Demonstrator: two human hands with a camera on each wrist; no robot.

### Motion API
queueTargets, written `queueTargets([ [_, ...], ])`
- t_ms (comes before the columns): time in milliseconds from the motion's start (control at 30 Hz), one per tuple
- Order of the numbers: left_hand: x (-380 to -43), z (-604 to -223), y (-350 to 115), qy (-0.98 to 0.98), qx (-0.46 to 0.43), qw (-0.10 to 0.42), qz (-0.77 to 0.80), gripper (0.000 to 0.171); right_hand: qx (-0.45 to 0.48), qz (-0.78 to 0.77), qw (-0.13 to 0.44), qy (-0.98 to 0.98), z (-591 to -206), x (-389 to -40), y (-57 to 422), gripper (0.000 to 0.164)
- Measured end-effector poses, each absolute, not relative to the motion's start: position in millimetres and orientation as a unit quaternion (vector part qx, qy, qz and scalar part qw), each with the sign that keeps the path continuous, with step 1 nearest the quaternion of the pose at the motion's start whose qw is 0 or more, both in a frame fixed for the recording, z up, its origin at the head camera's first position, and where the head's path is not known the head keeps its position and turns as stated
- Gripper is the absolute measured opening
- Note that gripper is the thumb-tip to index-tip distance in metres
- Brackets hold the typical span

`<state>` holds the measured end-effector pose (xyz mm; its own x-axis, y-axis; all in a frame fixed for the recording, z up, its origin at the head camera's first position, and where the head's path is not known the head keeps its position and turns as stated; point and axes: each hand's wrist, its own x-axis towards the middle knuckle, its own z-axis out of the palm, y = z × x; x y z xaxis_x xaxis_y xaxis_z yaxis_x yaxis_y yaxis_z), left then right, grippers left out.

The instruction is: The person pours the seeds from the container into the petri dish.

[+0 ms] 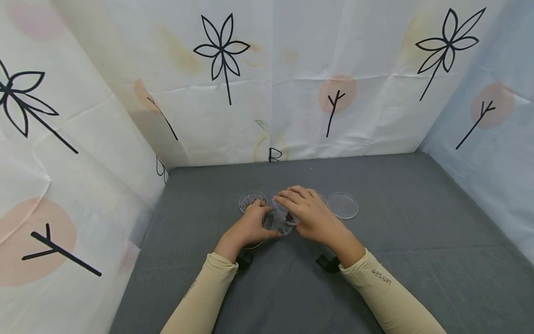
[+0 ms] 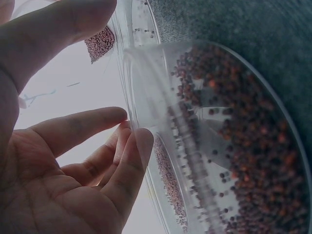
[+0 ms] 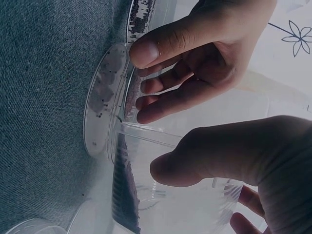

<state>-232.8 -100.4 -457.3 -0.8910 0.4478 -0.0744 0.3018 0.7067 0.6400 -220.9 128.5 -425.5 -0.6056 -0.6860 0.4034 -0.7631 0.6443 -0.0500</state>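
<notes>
My right hand [image 1: 313,217] grips a tilted clear plastic container [image 3: 195,195], its thumb along the near wall. Dark reddish grains [image 3: 126,190] lie gathered along one side inside it. Below the container sits a shallow clear round dish [image 1: 277,227], with a few loose grains in it. Around that dish's rim my left hand [image 1: 251,226] holds on, thumb at the near side and fingers at the far side. Close to the left wrist, another clear dish [image 2: 265,161] is spread with reddish-brown grains, partly hidden under the hand in the head view.
Behind the left hand stands a clear dish of grains [image 1: 251,198]. To the right lies a clear round dish [image 1: 343,205], and another dish [image 1: 322,198] is partly hidden behind the right hand. Grey cloth [image 1: 400,222] covers the table, with patterned curtains [image 1: 300,106] around it.
</notes>
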Motion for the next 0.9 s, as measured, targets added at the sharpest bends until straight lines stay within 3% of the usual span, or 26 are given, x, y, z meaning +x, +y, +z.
queueTargets([
  [900, -232.4, -456.8, -99.8, 0.918, 0.198, 0.118, 0.322, 0.082, 0.410, 0.107, 0.179, -0.888, -424.8, -219.1, 127.7, 0.085],
])
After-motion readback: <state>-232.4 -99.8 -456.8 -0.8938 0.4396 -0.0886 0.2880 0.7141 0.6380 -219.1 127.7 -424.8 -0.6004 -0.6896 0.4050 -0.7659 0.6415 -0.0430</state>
